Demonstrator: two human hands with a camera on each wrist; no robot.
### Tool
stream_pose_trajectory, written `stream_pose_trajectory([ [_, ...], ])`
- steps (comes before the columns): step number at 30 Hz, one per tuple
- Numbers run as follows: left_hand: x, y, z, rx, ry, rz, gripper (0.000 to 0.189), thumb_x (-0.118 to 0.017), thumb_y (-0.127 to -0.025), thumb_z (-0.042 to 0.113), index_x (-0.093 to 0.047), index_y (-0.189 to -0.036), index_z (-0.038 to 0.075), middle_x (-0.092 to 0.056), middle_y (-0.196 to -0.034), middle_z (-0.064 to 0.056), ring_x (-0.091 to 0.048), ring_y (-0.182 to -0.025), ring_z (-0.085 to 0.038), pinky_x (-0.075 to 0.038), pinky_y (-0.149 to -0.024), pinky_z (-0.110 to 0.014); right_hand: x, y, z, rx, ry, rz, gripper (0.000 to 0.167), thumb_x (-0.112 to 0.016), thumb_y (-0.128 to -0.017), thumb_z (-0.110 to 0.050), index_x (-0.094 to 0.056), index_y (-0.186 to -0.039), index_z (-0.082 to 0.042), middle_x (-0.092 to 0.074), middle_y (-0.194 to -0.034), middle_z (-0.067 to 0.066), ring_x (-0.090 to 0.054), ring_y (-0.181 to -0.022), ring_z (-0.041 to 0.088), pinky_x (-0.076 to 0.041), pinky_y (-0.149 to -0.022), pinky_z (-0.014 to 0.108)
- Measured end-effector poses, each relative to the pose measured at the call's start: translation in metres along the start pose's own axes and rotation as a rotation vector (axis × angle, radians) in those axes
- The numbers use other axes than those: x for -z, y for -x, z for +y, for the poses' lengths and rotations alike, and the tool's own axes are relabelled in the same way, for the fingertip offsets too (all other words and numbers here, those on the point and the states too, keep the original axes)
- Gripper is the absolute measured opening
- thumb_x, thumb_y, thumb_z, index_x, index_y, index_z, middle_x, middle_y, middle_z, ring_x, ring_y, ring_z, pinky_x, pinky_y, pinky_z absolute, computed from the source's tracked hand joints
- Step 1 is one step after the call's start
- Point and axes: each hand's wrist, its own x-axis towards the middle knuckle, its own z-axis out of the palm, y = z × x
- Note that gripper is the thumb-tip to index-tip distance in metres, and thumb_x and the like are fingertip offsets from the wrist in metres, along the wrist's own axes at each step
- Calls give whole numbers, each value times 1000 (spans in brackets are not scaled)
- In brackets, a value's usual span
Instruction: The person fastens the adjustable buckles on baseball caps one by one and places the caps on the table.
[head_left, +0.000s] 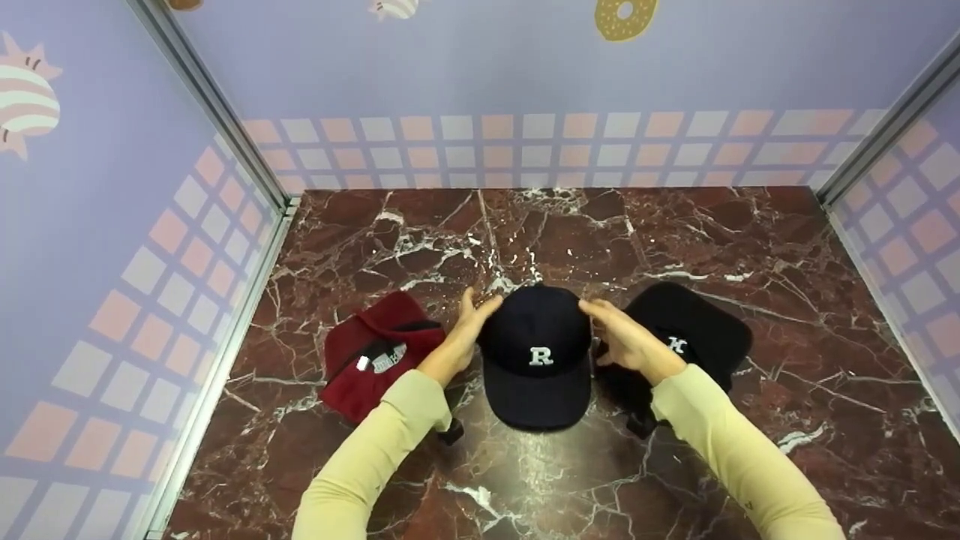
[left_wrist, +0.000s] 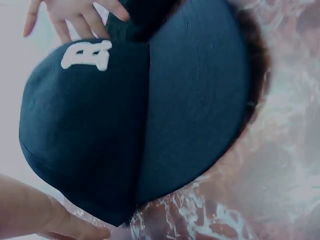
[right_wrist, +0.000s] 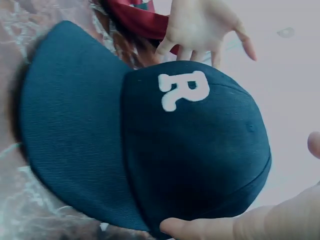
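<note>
A dark navy baseball cap with a white letter R faces the person, its brim toward the near side. On its left side is the left hand, fingers extended along the crown. The right hand stands at the opposite side, its fingertips right at the crown. In the right wrist view, a straight finger of the right hand lies along the cap's lower edge, while the left hand shows spread fingers beyond the crown. The left wrist view shows the left hand beside the cap, fingers straight.
A dark red cap lies tilted left of the navy cap, its inside partly showing. To the right, partly behind the right forearm, is a black cap with a white mark. Patterned walls enclose the brown marble-look surface.
</note>
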Motion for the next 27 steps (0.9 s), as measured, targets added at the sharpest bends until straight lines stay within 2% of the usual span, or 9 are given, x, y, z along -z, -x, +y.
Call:
stream_pose_trajectory([
  [3,0,-2,-11,50,-17,-30,90,-59,-79,35,3,-142,16,18,-146,-14,16,-134,-28,2,-109,-45,2,2,7,-18,12,-10,77,-47,-87,-37,4,-141,-16,2,-148,12,2,-134,35,-7,-92,72],
  [6,-1,-2,-24,84,-21,-65,100,-65,-74,29,8,-142,18,24,-144,-16,19,-132,-30,5,-108,-46,2,2,15,-23,16,-10,80,-51,-85,-35,3,-141,-16,3,-148,12,2,-134,38,-9,-90,72],
  [9,-3,0,-33,131,-63,-79,106,-68,-71,24,11,-141,21,26,-143,-15,9,-134,-33,-17,-104,-51,0,1,22,-30,28,-12,81,-54,-84,-32,2,-141,-16,1,-148,13,2,-134,38,-10,-89,73],
  [12,-5,1,-39,157,-131,-70,110,-70,-69,20,14,-140,23,27,-143,-13,-7,-133,-33,-41,-82,-40,-5,-1,29,-29,43,13,80,-56,-82,-28,-3,-141,-16,-3,-148,12,1,-134,37,-11,-90,72],
  [14,-6,1,-41,153,-177,-55,112,-70,-68,18,14,-140,23,25,-144,-13,-17,-130,-32,-44,-67,-31,-7,-3,32,-22,57,34,79,-55,-82,-25,-3,-141,-15,-3,-148,13,0,-134,36,-13,-92,71],
  [16,-6,0,-43,137,-200,-46,112,-71,-68,16,14,-140,22,24,-144,-15,-23,-128,-32,-45,-62,-28,-9,-5,35,-8,66,68,78,-56,-82,-23,-5,-141,-14,-3,-148,14,-2,-134,35,-15,-93,69],
  [21,-5,-6,-44,111,-194,-48,109,-69,-69,11,14,-140,20,21,-145,-16,-24,-127,-34,-47,-75,-35,-11,-11,35,18,46,126,76,-54,-81,-18,-7,-141,-12,-5,-146,16,-7,-132,34,-16,-94,67],
  [23,-5,-8,-44,94,-187,-47,108,-68,-70,11,14,-141,18,19,-145,-16,-19,-130,-34,-45,-84,-40,-11,-14,34,21,46,137,75,-53,-81,-17,-7,-141,-12,-6,-146,14,-7,-132,33,-16,-94,67],
  [27,-6,-12,-44,43,-214,-18,107,-68,-69,12,11,-141,13,13,-146,-19,-1,-135,-32,-21,-106,-45,-15,-20,32,26,44,154,76,-52,-80,-15,-7,-141,-13,-8,-147,12,-15,-129,30,-16,-96,64],
])
